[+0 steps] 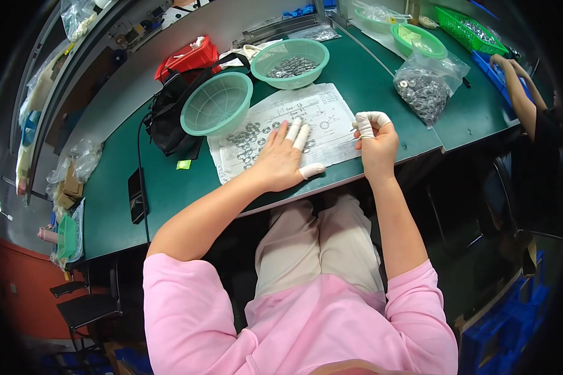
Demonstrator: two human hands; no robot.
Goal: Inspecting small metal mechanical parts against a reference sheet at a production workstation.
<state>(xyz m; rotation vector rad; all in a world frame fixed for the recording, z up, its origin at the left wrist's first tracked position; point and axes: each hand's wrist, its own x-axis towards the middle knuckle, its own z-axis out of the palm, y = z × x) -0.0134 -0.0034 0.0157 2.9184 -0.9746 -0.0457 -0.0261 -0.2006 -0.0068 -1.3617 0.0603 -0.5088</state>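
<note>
My left hand [281, 159] lies with its fingers stretched out over a printed drawing sheet [328, 106], white covers on some fingers and the thumb. Its fingertips rest among small metal rings [249, 139], which are scattered over the sheet's left part; the hand hides some of them. At the sheet's right edge my right hand [378, 145] is raised a little, thumb and fingers pinched together, also with white covers. Whatever sits in that pinch, if anything, is too small to make out. A tilted, nearly bare green mesh basket [207, 112] stands beyond my left hand.
A second green basket [319, 57] holds many metal rings. At right stands a clear bag [422, 94] of metal parts. A black bag [169, 115], red basket [206, 59] and phone [137, 195] are at left. Another person's arms [520, 94] reach a blue tray at far right.
</note>
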